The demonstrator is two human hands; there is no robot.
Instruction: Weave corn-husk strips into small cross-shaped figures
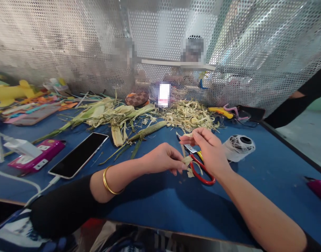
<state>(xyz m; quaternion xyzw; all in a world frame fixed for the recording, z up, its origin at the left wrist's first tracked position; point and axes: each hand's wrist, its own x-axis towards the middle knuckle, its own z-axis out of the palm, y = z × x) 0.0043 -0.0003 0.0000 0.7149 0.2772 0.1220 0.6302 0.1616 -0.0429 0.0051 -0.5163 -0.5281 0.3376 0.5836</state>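
Observation:
My left hand (167, 159), a gold bangle on its wrist, pinches a pale strip of dried corn husk (187, 160) between thumb and fingers. Slightly higher and to the right, my right hand (207, 143) has its thumb pressed to its fingers on the upper part of the same strip. Scissors with red handles (208, 182) lie on the table under the strip, their blades partly covered by my right hand. Just right of that hand stands a spool of white thread (236, 148). A yellow item beside the scissors is mostly hidden.
Behind my hands lie shredded husk strips (189, 113) and long whole husks (105, 112). A dark phone (79, 154) on a cable and a purple power strip (36, 155) occupy the left. A perforated metal screen (92, 45) rises behind. A person's black sleeve (289, 108) shows at right.

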